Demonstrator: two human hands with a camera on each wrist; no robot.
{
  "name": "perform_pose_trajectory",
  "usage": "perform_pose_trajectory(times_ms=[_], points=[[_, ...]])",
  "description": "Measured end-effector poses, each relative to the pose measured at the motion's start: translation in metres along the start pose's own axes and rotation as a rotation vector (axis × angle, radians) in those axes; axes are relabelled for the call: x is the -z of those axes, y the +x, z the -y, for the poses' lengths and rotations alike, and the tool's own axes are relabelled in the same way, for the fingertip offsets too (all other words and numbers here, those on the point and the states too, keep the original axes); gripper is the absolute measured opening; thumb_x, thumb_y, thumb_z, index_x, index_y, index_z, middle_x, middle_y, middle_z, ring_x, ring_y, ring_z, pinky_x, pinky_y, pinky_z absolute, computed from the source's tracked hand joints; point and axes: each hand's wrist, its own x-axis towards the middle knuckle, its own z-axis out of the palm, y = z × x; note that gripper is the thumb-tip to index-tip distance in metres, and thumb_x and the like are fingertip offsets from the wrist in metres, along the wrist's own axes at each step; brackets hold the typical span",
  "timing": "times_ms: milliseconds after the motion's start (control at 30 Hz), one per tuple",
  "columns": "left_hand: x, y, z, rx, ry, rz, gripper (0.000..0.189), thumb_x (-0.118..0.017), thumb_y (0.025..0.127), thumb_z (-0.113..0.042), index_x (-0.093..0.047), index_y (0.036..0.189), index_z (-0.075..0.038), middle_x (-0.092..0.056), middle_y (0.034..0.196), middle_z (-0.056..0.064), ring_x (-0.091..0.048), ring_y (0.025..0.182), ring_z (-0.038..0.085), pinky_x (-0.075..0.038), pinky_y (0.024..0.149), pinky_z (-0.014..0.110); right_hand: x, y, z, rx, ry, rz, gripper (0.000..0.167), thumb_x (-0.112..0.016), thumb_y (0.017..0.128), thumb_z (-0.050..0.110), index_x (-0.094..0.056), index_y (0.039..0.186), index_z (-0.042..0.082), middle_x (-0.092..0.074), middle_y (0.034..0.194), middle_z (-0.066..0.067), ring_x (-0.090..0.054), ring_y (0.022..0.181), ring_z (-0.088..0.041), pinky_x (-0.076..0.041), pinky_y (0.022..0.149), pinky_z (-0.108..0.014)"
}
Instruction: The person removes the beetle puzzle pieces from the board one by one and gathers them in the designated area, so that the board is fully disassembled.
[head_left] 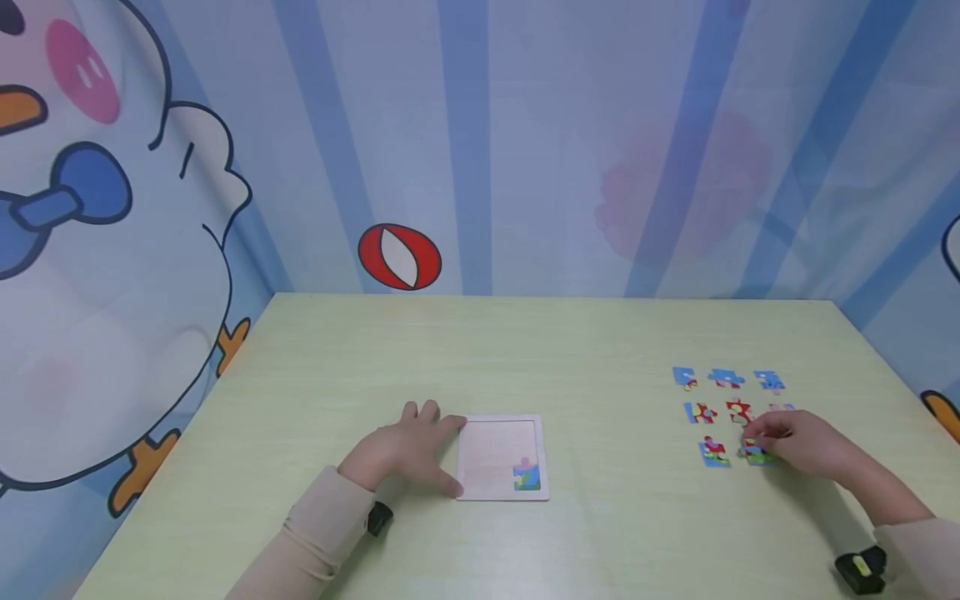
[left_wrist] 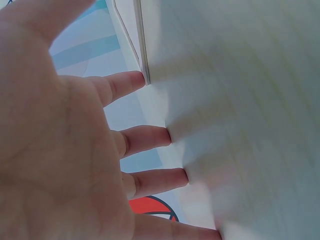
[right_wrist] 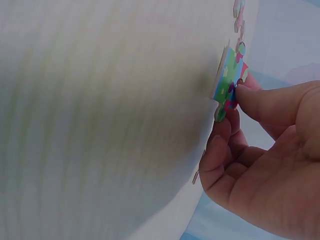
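A square puzzle tray lies on the table with one blue-and-green piece in its lower right corner. My left hand is spread at the tray's left side, thumb and index finger at its corners. In the left wrist view, the other fingertips rest on the tabletop. My right hand pinches a green, blue and red puzzle piece between thumb and fingers. It is tilted, close over the table at the lower part of the loose pieces.
Several loose puzzle pieces lie in rows at the right: a blue one, a red and white one, a green and red one. The hand partly covers a piece. A printed curtain stands behind the table.
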Motion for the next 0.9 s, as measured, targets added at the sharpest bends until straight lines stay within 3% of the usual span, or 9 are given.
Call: perform_pose_trajectory(times_ms=[433, 633, 900], points=[[0.000, 0.000, -0.001, 0.009, -0.001, 0.008, 0.088, -0.079, 0.073, -0.047, -0.039, 0.147, -0.018, -0.040, 0.120, 0.007, -0.032, 0.105, 0.027, -0.044, 0.068, 0.040, 0.004, -0.001, 0.000, 0.002, -0.003, 0.008, 0.018, -0.053, 0.093, 0.001, -0.067, 0.104, -0.004, -0.060, 0.102, -0.024, -0.055, 0.088, -0.031, -0.044, 0.067, -0.035], [0.000, 0.000, -0.001, 0.010, 0.005, 0.011, 0.088, -0.079, 0.073, -0.047, -0.039, 0.146, -0.018, -0.040, 0.120, 0.008, -0.032, 0.105, 0.027, -0.044, 0.068, 0.040, 0.008, -0.003, 0.013, 0.015, 0.050, 0.006, 0.022, -0.054, 0.095, 0.007, -0.064, 0.111, -0.004, -0.059, 0.105, -0.021, -0.055, 0.089, -0.027, -0.046, 0.065, -0.033], [0.000, 0.000, -0.001, 0.008, 0.006, 0.007, 0.088, -0.079, 0.073, -0.046, -0.039, 0.146, -0.018, -0.040, 0.119, 0.008, -0.032, 0.105, 0.027, -0.044, 0.068, 0.040, 0.005, -0.004, 0.044, 0.124, 0.099, 0.008, 0.026, -0.058, 0.096, 0.011, -0.063, 0.117, -0.003, -0.059, 0.100, -0.010, -0.052, 0.082, -0.016, -0.046, 0.063, -0.029]])
